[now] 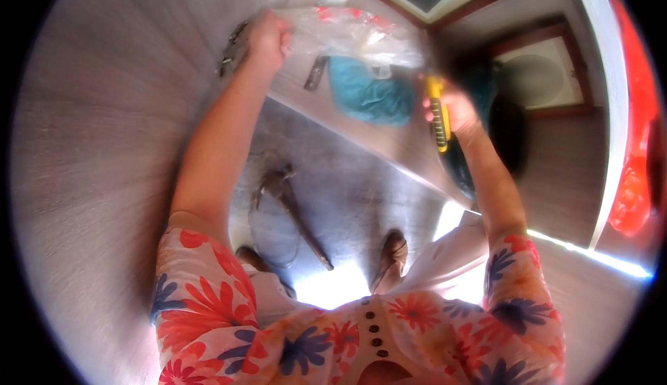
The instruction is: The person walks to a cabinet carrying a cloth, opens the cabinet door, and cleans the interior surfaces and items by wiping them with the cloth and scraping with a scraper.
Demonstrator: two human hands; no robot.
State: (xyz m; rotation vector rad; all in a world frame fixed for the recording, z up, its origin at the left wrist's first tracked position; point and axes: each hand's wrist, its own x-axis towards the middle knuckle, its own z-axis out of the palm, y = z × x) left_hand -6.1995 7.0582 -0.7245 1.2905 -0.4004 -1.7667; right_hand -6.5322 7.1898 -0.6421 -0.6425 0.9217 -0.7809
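Note:
My left hand (269,37), at the upper left, is closed on one end of a clear plastic bag (347,30) with red print. The bag stretches to the right, towards my right hand (451,107). That hand is wrapped round the yellow and black handle of a tool (438,115); the tool's working end is blurred against the bag's far end. Below the bag, a crumpled teal cloth or bag (372,93) lies on the pale surface (306,103), and a dark metal strip (316,73) rests to its left.
On the floor below stands or lies a dark metal object with a long rod (299,222), near my feet (391,256). Framed items (545,76) are at the upper right. A dark round object (507,135) is behind my right wrist. Bright red material (629,197) shows at the far right.

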